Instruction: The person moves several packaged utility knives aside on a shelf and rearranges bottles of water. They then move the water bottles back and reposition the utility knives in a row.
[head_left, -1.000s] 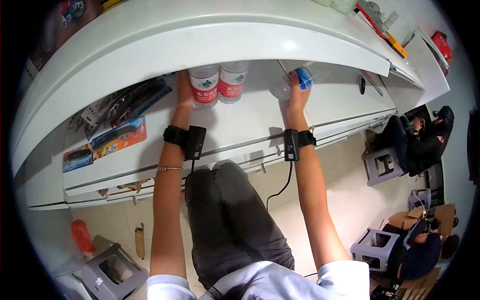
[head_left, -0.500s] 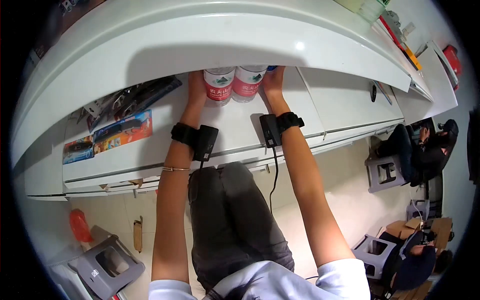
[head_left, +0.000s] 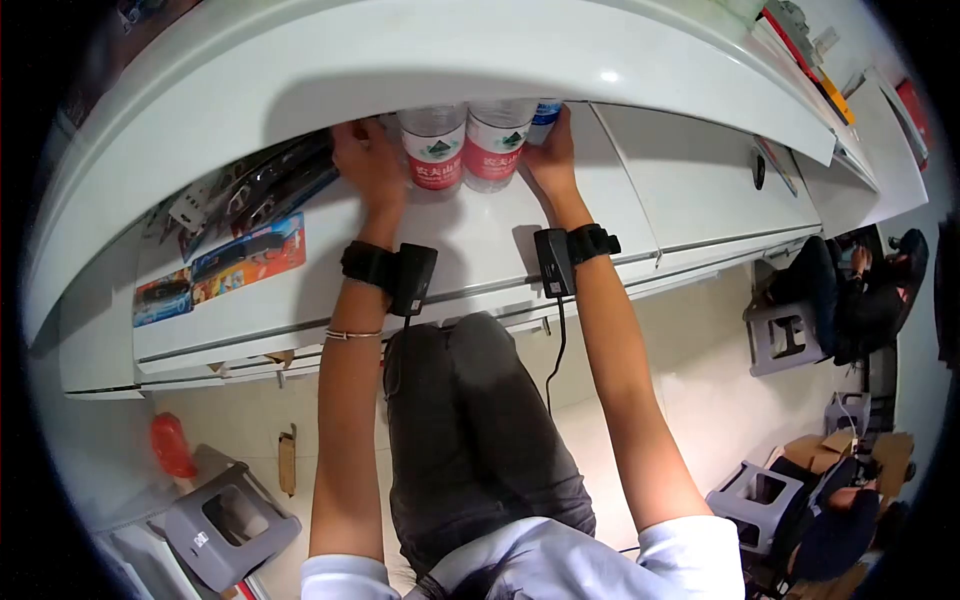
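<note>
Head view: right hand (head_left: 552,165) at blue-labelled bottle (head_left: 546,113); left hand (head_left: 371,168) near two red-labelled bottles (head_left: 436,172).
Blue-labelled bottle stands right of the red-labelled pair, partly under the white ledge (head_left: 480,55); right hand curves against it, grasp or release cannot be told; left hand half-curled beside the black packages (head_left: 262,198), fingertips partly hidden, contents cannot be told.
</note>
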